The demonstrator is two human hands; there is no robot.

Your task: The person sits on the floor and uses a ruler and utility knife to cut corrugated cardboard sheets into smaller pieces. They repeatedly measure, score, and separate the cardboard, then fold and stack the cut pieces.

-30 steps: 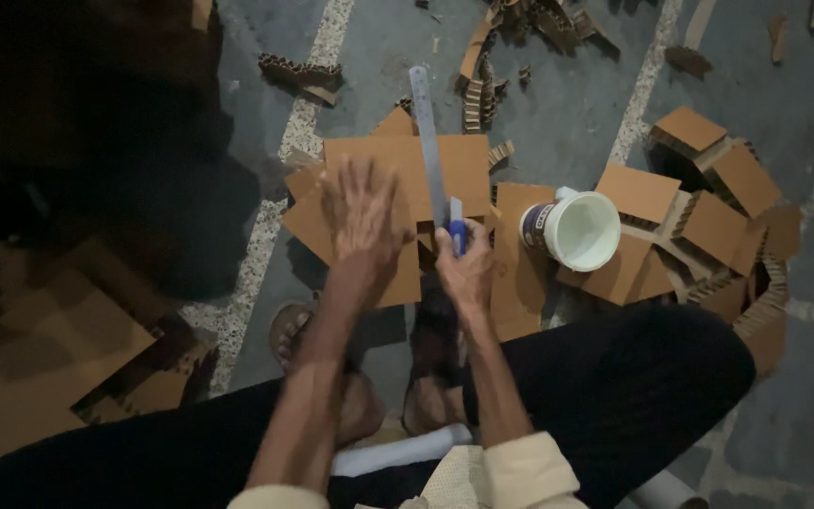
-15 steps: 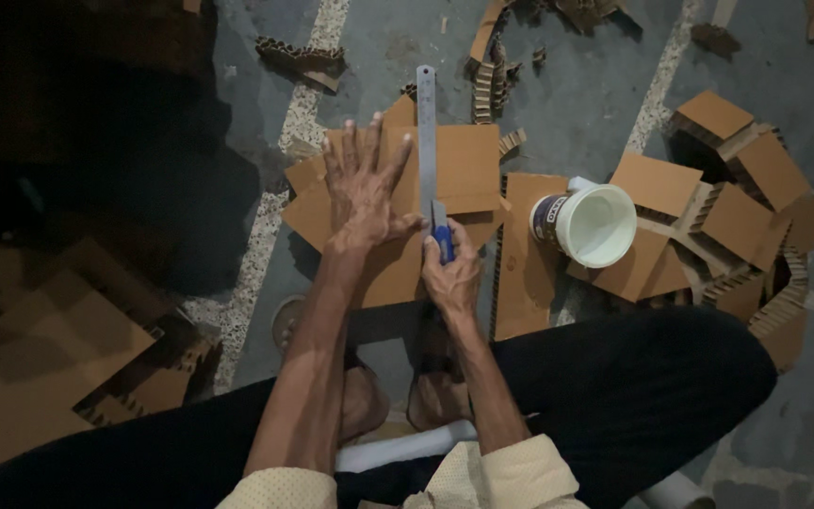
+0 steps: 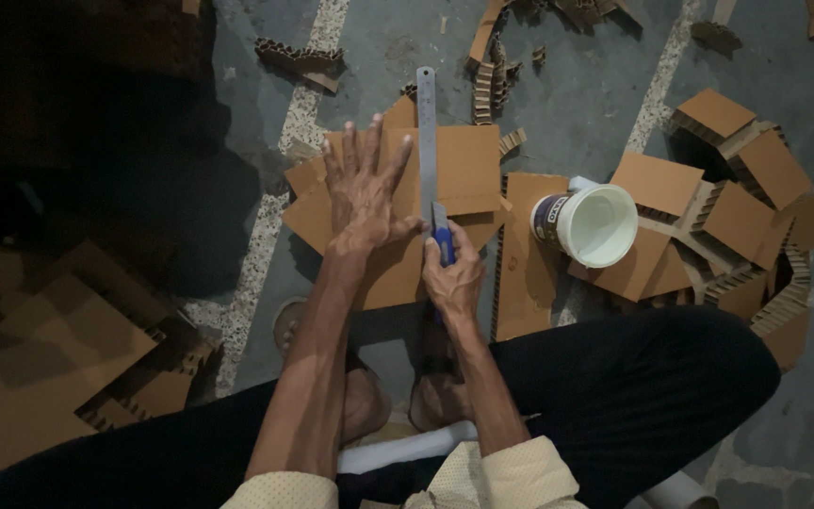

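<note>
My left hand (image 3: pixel 366 193) lies flat with spread fingers on a brown cardboard sheet (image 3: pixel 468 165) on the floor, pressing beside a long steel ruler (image 3: pixel 426 132) that runs away from me across the sheet. My right hand (image 3: pixel 452 278) grips a blue-handled utility knife (image 3: pixel 443 243), whose tip sits against the ruler's near end on the cardboard. Both bare feet show just below the sheet's near edge.
A white plastic tub (image 3: pixel 595 224) stands open to the right of the sheet. Cut cardboard squares (image 3: pixel 708 188) pile up at the right, more cardboard sheets (image 3: pixel 58 358) at the left. Corrugated strips (image 3: pixel 490 80) litter the grey floor beyond. My dark-trousered knees flank the work.
My left hand has settled flat and spread on the cardboard beside the ruler. The right hand with the knife has drawn slightly nearer along the ruler's edge.
</note>
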